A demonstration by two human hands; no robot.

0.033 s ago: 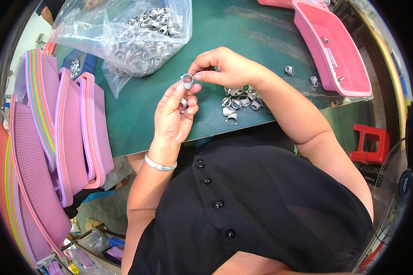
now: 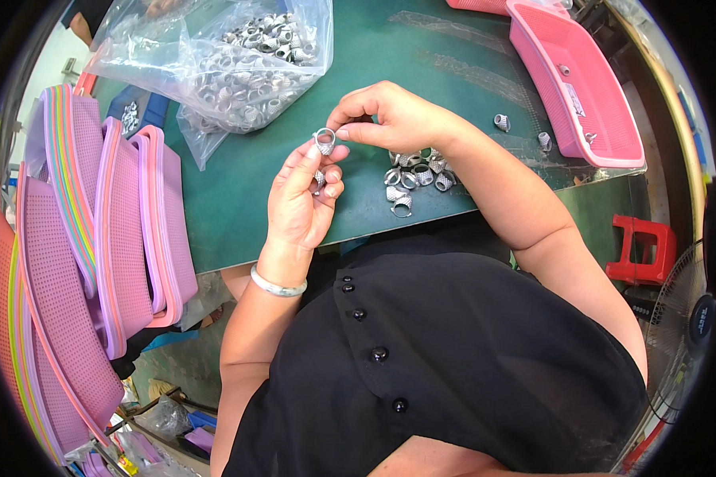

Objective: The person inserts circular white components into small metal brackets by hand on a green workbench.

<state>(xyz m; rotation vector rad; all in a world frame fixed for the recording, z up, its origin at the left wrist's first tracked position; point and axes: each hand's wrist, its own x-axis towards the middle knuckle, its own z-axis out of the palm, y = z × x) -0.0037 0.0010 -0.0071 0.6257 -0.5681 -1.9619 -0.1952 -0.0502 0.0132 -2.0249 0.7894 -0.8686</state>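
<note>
My left hand (image 2: 301, 195) holds up a silver ring (image 2: 324, 141) between thumb and fingertip. Its band forms an open loop on top, with a broad, bumpy-patterned head below. A second ring (image 2: 318, 181) is tucked against the curled lower fingers of the same hand. From the right, my right hand (image 2: 386, 119) pinches at the edge of the upper ring with thumb and forefinger; whether something tiny sits between those tips is too small to tell. Below my right wrist, a loose pile of similar rings (image 2: 423, 173) lies on the green table (image 2: 366, 211), partly hidden by the forearm.
A clear plastic bag (image 2: 215, 95) full of rings stands at the back left. Two stray rings lie near a pink basket (image 2: 577, 87) at the right. Stacked purple and pink baskets (image 2: 119, 238) crowd the left side. A red stool (image 2: 643, 250) and a fan (image 2: 680, 334) stand right.
</note>
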